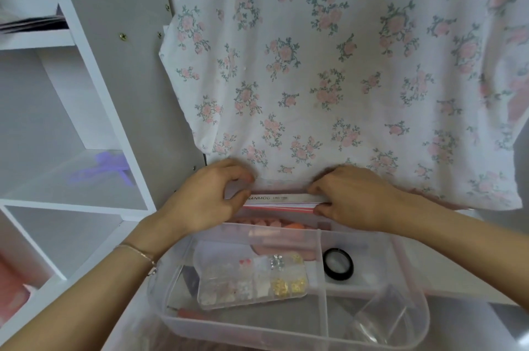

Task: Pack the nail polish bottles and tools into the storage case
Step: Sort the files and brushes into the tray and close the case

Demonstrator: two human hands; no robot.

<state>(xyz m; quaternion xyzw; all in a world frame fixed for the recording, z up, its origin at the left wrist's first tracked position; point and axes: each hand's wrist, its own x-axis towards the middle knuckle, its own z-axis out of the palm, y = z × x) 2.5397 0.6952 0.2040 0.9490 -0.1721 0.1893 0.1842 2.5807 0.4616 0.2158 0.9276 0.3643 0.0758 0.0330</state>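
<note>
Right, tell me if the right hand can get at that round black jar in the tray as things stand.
Probably yes. The round black jar lies uncovered in the open clear tray, just below the right hand, with nothing over it. But that hand is busy pinching the nail file, so it would need to let go first.

A white cloth printed with pink flowers [329, 70] is hung at the back, and a white wooden shelf unit [94, 110] is set to its left in soft light.
</note>
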